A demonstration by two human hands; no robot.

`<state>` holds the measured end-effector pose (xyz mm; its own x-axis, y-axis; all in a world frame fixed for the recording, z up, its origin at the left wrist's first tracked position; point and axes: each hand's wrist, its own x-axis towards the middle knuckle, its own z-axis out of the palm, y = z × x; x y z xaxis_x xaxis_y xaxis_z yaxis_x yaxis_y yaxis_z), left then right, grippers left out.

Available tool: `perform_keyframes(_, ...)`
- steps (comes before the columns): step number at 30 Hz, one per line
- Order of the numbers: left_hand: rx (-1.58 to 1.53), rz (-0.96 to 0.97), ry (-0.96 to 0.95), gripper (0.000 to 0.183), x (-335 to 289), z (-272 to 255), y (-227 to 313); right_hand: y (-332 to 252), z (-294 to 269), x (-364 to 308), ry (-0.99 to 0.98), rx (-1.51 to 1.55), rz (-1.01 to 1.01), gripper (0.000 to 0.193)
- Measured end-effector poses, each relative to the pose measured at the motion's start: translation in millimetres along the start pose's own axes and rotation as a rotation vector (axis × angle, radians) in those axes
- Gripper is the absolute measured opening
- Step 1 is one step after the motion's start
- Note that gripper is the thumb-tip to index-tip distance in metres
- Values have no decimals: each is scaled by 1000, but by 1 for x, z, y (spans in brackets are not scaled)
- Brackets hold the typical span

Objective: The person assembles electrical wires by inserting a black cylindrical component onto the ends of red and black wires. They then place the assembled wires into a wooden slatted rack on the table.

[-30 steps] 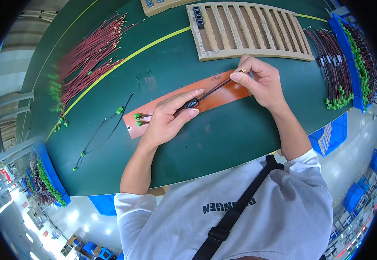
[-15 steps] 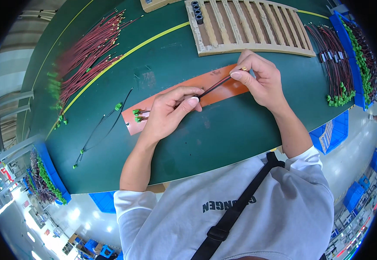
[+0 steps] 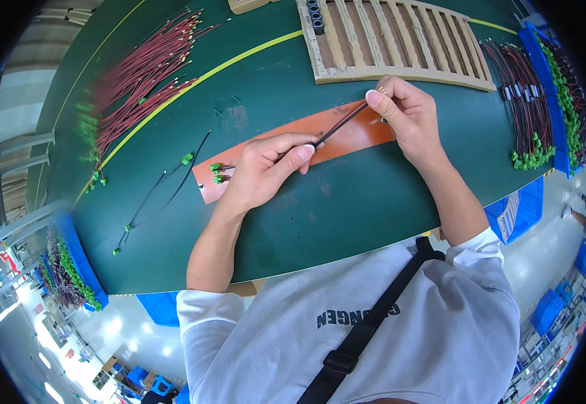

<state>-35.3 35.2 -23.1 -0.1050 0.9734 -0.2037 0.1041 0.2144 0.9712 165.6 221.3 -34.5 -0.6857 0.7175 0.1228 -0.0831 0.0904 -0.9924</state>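
Note:
A red-and-black wire harness [image 3: 341,126] stretches between my two hands above an orange strip [image 3: 353,138] lying on the green table. My left hand [image 3: 266,165] pinches the wires between thumb and fingers near the strip's middle. Beside its wrist, green connectors [image 3: 221,173] stick out over the strip's left end; my hand hides how they join the wires. My right hand [image 3: 407,118] grips the harness at its far end with thumb and fingertips. Small gold-coloured wire tips [image 3: 382,90] peek out past that thumb.
A slotted cardboard rack [image 3: 401,74] with dark ring-shaped parts stands beyond my hands. Red wires [image 3: 151,74] are heaped at the far left, with loose black wires [image 3: 148,195] nearer. Bundled harnesses [image 3: 525,101] lie at right beside a blue bin [image 3: 554,101]; another blue bin [image 3: 81,262] hangs at left.
The view has shifted slightly. My right thumb has slid up over the wire tips, while my left hand keeps its pinch on the harness.

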Motion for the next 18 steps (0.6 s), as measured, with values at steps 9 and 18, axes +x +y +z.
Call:
perform_keyframes(9,63,103,96,35,-4,8,1,-6,5,-3,57,-7,38,24)
perform_keyframes(18,131,169,135,30,-2,12,1,0,7,-5,-13,-70,8,26)
